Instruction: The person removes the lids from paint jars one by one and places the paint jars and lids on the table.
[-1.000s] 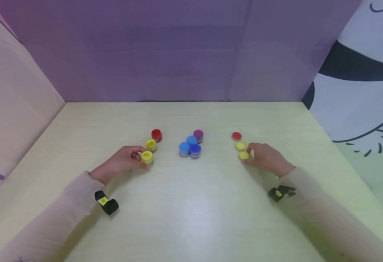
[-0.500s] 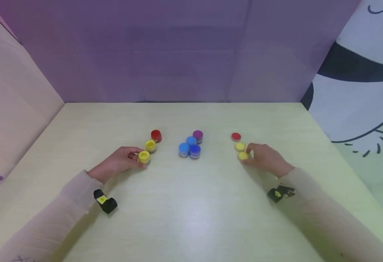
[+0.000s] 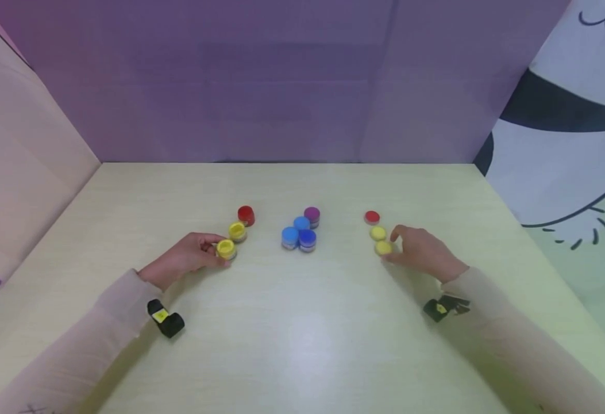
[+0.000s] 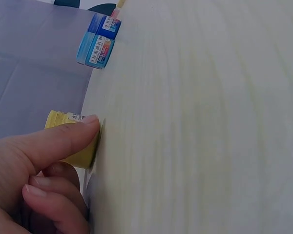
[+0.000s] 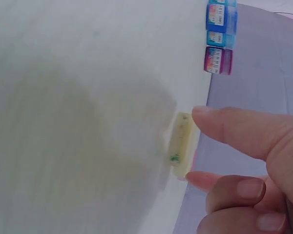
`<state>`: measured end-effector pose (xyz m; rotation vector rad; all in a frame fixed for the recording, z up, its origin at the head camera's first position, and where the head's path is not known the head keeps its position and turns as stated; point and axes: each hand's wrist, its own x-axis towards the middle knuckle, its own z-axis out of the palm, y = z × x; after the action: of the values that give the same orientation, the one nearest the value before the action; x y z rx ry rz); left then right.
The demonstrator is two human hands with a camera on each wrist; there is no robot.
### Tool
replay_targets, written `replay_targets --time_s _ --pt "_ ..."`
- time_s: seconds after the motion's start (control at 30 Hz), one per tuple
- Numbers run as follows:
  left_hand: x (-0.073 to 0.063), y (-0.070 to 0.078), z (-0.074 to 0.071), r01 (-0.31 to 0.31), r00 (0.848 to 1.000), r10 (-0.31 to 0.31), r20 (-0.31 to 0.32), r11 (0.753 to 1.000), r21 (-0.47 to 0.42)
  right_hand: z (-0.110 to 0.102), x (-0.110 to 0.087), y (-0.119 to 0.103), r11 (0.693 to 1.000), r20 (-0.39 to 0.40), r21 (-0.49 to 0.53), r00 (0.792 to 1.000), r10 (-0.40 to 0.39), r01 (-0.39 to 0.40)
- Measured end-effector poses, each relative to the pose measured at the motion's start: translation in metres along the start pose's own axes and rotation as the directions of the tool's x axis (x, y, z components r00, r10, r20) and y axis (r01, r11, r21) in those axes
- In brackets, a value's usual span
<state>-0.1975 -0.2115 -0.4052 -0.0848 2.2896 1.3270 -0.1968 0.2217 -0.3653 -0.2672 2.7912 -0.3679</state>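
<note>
My left hand [image 3: 191,260] holds an uncapped yellow paint jar [image 3: 226,249] low at the table, thumb and forefinger about its sides. In the left wrist view, the thumb lies along the yellow jar [image 4: 80,157]. Behind it stand another uncapped yellow jar [image 3: 237,232] and a red jar [image 3: 246,215]. My right hand [image 3: 422,253] is around the near yellow lid [image 3: 382,248], its thumb and forefinger spread. In the right wrist view, the fingertips stay right at the edge of the lid [image 5: 181,145]. A second yellow lid [image 3: 378,233] and a red lid [image 3: 372,217] lie beyond.
Between the hands stand capped jars: a light blue one [image 3: 289,237], another light blue one [image 3: 301,223], a dark blue one [image 3: 307,240] and a purple one [image 3: 311,216]. A purple wall [image 3: 292,86] rises behind the table [image 3: 302,333].
The left hand has moved the yellow jar slightly left, up to the other yellow jar. The right hand's forefinger has drawn a little away from the near yellow lid, which stays on the table.
</note>
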Motion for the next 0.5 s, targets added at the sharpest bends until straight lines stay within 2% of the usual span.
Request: replay_targets --time_s 0.23,0.4,0.5 --pt "0.001 -0.003 0.0 -0.011 1.0 0.011 0.002 1.0 0.005 -0.003 -0.004 -0.003 0.999 0.001 0.022 1.0 -0.027 0.027" --pt "-0.001 -0.004 -0.001 -0.017 1.0 0.017 0.002 1.0 -0.014 -0.004 -0.006 -0.008 0.999 -0.03 0.034 0.999 -0.04 0.041" --pt "-0.004 -0.006 -0.003 -0.041 0.999 0.041 -0.011 0.999 0.007 -0.003 -0.009 -0.014 0.998 -0.048 0.032 0.998 -0.048 0.05"
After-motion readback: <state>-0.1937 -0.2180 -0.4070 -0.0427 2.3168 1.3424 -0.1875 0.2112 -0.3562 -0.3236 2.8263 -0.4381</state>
